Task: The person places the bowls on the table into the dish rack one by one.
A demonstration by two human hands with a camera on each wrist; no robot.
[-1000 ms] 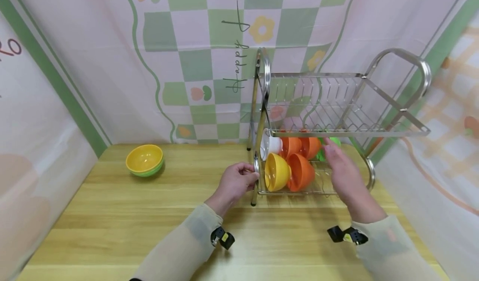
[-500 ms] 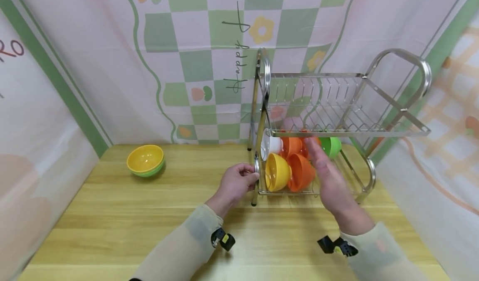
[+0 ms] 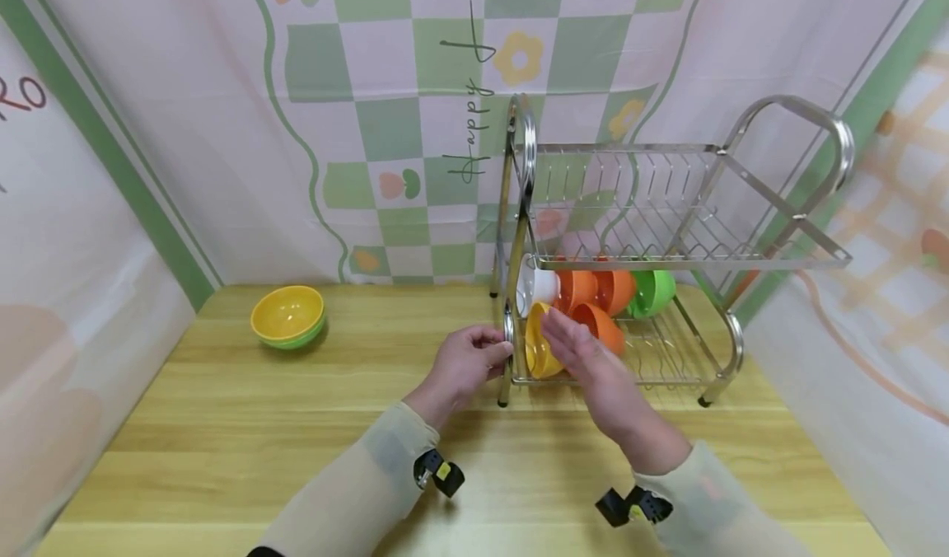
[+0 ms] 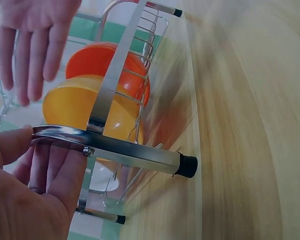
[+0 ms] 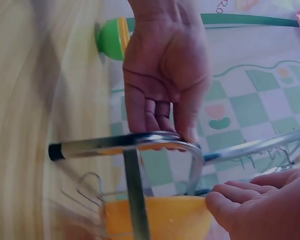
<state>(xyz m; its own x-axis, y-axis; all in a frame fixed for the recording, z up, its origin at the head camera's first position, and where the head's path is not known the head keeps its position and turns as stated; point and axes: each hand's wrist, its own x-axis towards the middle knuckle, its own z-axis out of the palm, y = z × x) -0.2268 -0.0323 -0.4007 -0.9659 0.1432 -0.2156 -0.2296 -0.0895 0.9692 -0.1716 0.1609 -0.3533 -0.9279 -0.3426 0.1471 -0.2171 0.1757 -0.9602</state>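
Observation:
My left hand (image 3: 465, 369) pinches the left side post of a two-tier metal dish rack (image 3: 697, 267), its thumb in front and fingers behind, plain in the left wrist view. My right hand (image 3: 604, 384) has straight fingers held together and hovers before the rack's lower tier. Its fingertips lie over the yellow bowl (image 3: 539, 351); whether they touch it I cannot tell. Beside that bowl an orange bowl (image 3: 604, 330) stands on its side, partly hidden by the right hand. Behind them are a white bowl (image 3: 535, 287), two more orange ones and a green bowl (image 3: 654, 293).
A yellow bowl (image 3: 287, 314) nested in a green one sits on the wooden table (image 3: 245, 450) at the left. The rack's upper tier (image 3: 638, 207) overhangs the back row of bowls. A patterned cloth (image 3: 385, 128) hangs behind the table.
My right hand has swept left across the front of the lower tier, from the green bowl to the yellow one. The left hand keeps its hold on the rack.

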